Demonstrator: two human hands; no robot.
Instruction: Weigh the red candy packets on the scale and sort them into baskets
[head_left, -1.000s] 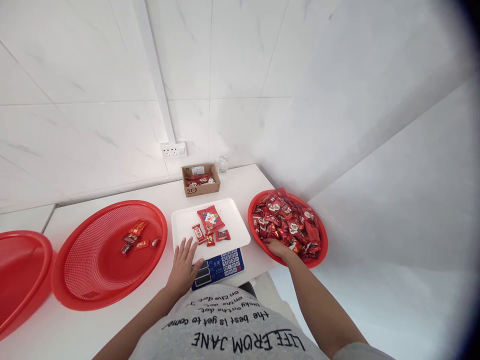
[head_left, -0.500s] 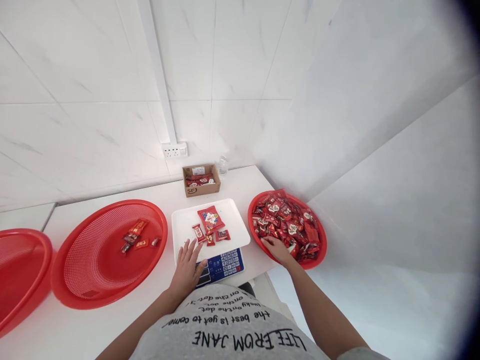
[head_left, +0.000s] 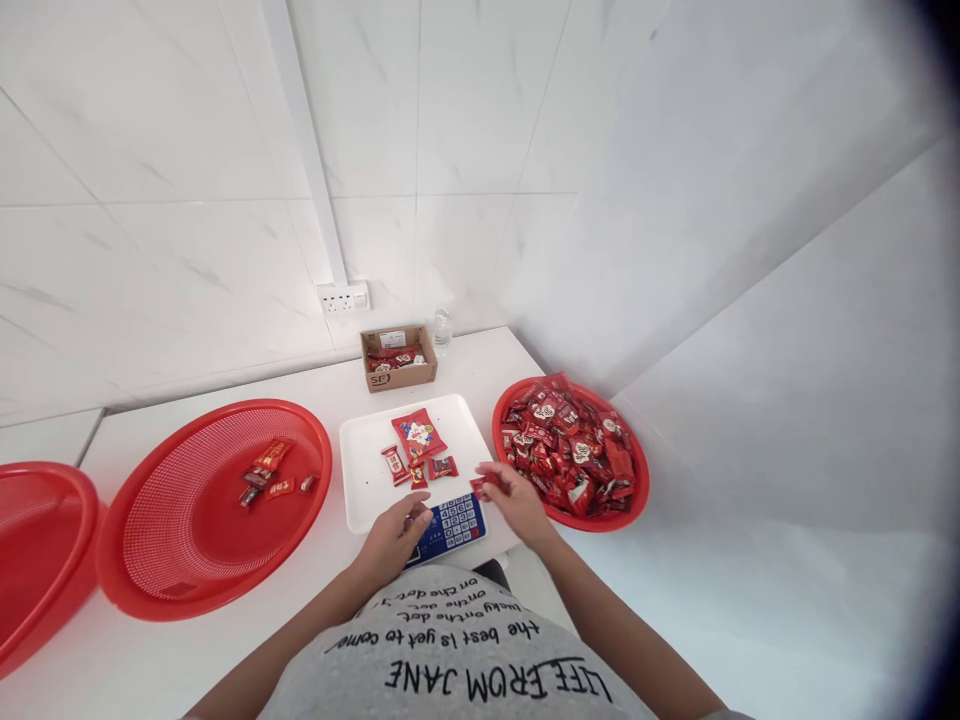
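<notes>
My right hand (head_left: 516, 505) pinches a small red wrapped candy (head_left: 484, 485) over the right front corner of the white scale tray (head_left: 361, 505). My left hand (head_left: 394, 535) is by the tray's front edge, fingers loosely curved and thumb apart, with nothing visible in it. On the tray lie a large red candy packet (head_left: 420, 435), a white-and-red wrapped bar (head_left: 394, 465) and two small wrapped candies, one gold-and-red (head_left: 418, 476) and one dark red (head_left: 442, 467). Part of the blue scale keypad (head_left: 457, 522) shows between my hands.
On the right, a red basket (head_left: 643, 490) is heaped with wrapped candies. To the left, another red basket (head_left: 161, 525) contains several candies, beside a further red basket (head_left: 45, 560). Behind the tray stand a cardboard box (head_left: 405, 377) of red packets and a clear plastic bottle (head_left: 442, 330).
My right hand has moved left from the heaped basket to the tray, carrying a red candy. My left hand has shifted slightly right and its spread fingers have curled in.
</notes>
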